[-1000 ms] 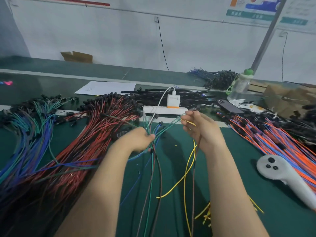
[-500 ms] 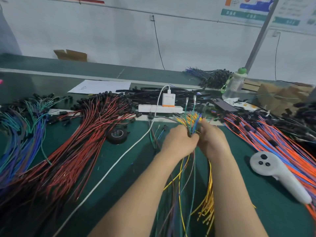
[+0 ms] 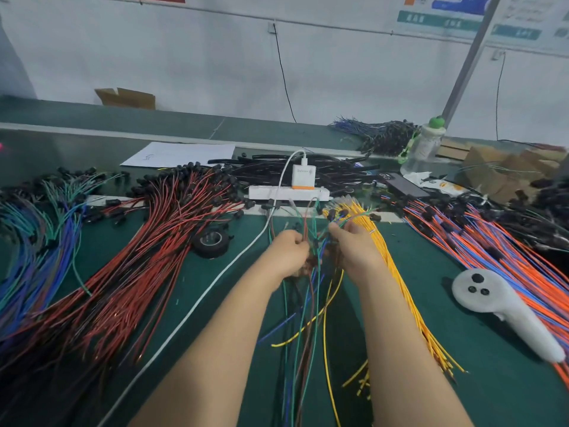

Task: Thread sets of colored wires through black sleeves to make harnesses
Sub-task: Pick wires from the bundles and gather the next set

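**Limp wires, best held near the tips**

We work over a green surface (image 3: 492, 389) crowded with stock. The red wires (image 3: 147, 266) fan across 9 o'clock and the orange and blue wires (image 3: 492, 257) across 3 o'clock. A yellow bundle (image 3: 397, 272) runs from 1 down to 5 o'clock beside our right forearm. The black sleeves (image 3: 332, 171) lie heaped at 12 o'clock, well apart from us.

At the centre is the wire set (image 3: 304, 328), mixed green, blue, brown and yellow strands trailing toward 6 o'clock. Our left hand (image 3: 288, 251) curls round it just below the tips. Our right hand (image 3: 354, 251), just beside, grips the upper ends, though blur hides the exact fingers.

We judge these strands light, limp and slick, apt to splay and tangle. So we hold them close to the tips, ends level, where a sleeve must go on.
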`<state>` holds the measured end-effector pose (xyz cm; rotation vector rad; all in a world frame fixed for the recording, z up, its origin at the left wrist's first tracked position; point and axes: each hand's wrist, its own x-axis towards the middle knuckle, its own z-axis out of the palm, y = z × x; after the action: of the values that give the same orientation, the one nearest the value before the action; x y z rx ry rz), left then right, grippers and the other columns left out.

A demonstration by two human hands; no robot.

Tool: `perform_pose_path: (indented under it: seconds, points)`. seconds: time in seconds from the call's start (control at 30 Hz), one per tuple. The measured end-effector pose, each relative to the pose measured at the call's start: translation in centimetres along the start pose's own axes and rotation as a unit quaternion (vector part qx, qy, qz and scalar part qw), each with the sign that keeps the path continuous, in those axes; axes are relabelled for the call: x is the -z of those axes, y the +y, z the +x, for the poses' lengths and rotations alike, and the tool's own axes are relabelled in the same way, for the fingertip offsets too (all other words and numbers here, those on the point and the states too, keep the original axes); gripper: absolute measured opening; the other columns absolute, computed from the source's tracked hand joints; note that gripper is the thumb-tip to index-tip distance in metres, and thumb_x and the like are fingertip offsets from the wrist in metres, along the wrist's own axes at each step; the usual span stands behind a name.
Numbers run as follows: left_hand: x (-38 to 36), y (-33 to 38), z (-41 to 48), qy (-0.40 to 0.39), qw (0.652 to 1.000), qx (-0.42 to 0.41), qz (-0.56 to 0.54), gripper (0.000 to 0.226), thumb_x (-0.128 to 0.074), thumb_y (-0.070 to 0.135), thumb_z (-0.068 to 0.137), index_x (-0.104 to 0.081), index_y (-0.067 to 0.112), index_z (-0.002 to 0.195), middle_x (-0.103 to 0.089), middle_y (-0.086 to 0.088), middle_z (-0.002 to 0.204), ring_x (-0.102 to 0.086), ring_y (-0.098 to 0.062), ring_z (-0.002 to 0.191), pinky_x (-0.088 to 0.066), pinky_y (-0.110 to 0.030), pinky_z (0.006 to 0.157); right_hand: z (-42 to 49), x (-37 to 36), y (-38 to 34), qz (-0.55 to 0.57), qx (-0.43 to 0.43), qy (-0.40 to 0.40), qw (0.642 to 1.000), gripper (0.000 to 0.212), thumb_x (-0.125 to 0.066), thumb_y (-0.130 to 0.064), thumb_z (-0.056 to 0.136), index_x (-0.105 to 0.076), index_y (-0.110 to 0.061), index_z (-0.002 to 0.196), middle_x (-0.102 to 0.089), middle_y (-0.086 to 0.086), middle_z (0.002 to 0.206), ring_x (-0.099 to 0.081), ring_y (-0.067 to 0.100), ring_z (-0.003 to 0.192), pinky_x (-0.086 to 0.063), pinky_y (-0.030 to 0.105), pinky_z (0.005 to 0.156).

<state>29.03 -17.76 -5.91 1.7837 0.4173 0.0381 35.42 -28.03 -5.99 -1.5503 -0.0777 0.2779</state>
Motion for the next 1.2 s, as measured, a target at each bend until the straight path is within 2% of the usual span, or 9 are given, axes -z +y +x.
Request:
perform_pose_path:
  seconds: [0.17, 0.3, 0.43, 0.6, 0.73, 0.87, 1.0, 1.1, 1.2]
  points:
    - [-0.4, -1.1, -0.1, -0.005, 1.000, 0.018, -0.007, 0.023, -0.044, 0.030, 0.099, -0.050, 0.009, 0.094, -0.059, -0.004, 0.074, -0.066, -0.016, 0.062, -0.055, -0.026, 0.058, -0.1, -0.4, 1.0, -0.154, 0.035, 0.001, 0.987, 0.010, -0.062, -0.012, 0.092, -0.054, -0.015, 0.087, -0.062, 0.012, 0.089, -0.061, 0.028, 0.081, -0.051, 0.043, 0.080]
    - [0.2, -0.7, -0.3, -0.004, 0.998, -0.011, 0.060, 0.022, -0.055, 0.020, 0.095, -0.053, 0.009, 0.076, -0.063, -0.004, 0.067, -0.065, -0.017, 0.062, -0.056, -0.027, 0.063, -0.1, -0.3, 1.5, -0.102, 0.022, -0.014, 0.994, 0.018, -0.064, -0.014, 0.091, -0.059, -0.013, 0.108, -0.066, 0.011, 0.093, -0.061, 0.022, 0.074, -0.052, 0.030, 0.062]
    - [1.5, 0.5, -0.7, 0.011, 1.000, 0.013, 0.009, 0.022, -0.041, 0.010, 0.100, -0.049, 0.006, 0.080, -0.061, -0.008, 0.062, -0.060, -0.008, 0.041, -0.050, -0.021, 0.050, 0.3, 0.1, 1.8, -0.049, 0.014, -0.004, 0.999, 0.026, -0.057, -0.011, 0.095, -0.054, -0.017, 0.120, -0.064, 0.003, 0.071, -0.055, 0.012, 0.053, -0.047, 0.020, 0.045]
    - [3.2, 2.6, -1.3, 0.011, 0.982, -0.019, -0.188, 0.018, -0.039, 0.009, 0.101, -0.052, 0.007, 0.089, -0.064, -0.001, 0.052, -0.050, -0.003, 0.035, -0.038, -0.014, 0.034, 1.2, 0.0, 1.4, -0.171, 0.049, 0.047, 0.983, 0.025, -0.049, -0.016, 0.098, -0.057, -0.007, 0.120, -0.069, 0.016, 0.098, -0.066, 0.031, 0.092, -0.053, 0.044, 0.084]
    - [3.9, 3.1, -1.2, 0.008, 0.957, -0.077, -0.279, 0.019, -0.035, 0.014, 0.103, -0.051, 0.010, 0.094, -0.070, 0.001, 0.063, -0.041, -0.004, 0.036, -0.033, -0.013, 0.034, 1.3, -0.4, 0.5, 0.008, -0.036, 0.030, 0.999, 0.012, -0.035, -0.007, 0.102, -0.047, -0.009, 0.104, -0.052, 0.011, 0.071, -0.056, 0.020, 0.052, -0.052, 0.025, 0.043]
    - [3.1, 1.0, -0.2, 0.063, 0.981, -0.062, -0.172, 0.015, -0.032, 0.021, 0.103, -0.046, 0.015, 0.099, -0.057, -0.002, 0.065, -0.027, -0.002, 0.031, -0.022, -0.013, 0.034, 1.4, 1.4, -0.3, 0.185, -0.031, 0.059, 0.980, 0.017, -0.038, -0.017, 0.104, -0.043, -0.015, 0.087, -0.041, 0.005, 0.069, -0.036, 0.006, 0.034, -0.028, 0.014, 0.031]
    - [0.6, -1.3, 0.1, 0.000, 0.997, -0.008, 0.078, 0.020, -0.034, 0.027, 0.102, -0.043, 0.009, 0.102, -0.061, -0.008, 0.086, -0.053, -0.013, 0.051, -0.048, -0.025, 0.050, 0.7, 2.5, -2.3, 0.300, -0.026, 0.001, 0.954, 0.026, -0.042, -0.030, 0.102, -0.045, -0.013, 0.083, -0.043, 0.000, 0.064, -0.026, 0.003, 0.031, -0.020, 0.013, 0.030]
    - [0.7, -1.6, 0.3, 0.109, 0.939, -0.048, 0.323, 0.027, -0.044, 0.030, 0.098, -0.056, 0.007, 0.107, -0.060, -0.014, 0.107, -0.060, -0.033, 0.091, -0.048, -0.039, 0.082, -0.3, 2.6, -3.4, 0.304, -0.030, -0.069, 0.950, 0.023, -0.040, -0.024, 0.102, -0.050, -0.010, 0.088, -0.042, -0.002, 0.062, -0.029, 0.004, 0.036, -0.023, 0.014, 0.033]
    - [1.1, -1.1, 0.0, 0.194, 0.892, -0.126, 0.387, 0.028, -0.047, 0.030, 0.096, -0.057, 0.015, 0.118, -0.050, -0.007, 0.121, -0.047, -0.031, 0.112, -0.037, -0.037, 0.093, -1.2, 2.2, -3.4, 0.296, -0.014, -0.107, 0.949, 0.020, -0.035, -0.011, 0.102, -0.054, -0.006, 0.098, -0.050, -0.001, 0.061, -0.041, 0.006, 0.043, -0.034, 0.014, 0.039]
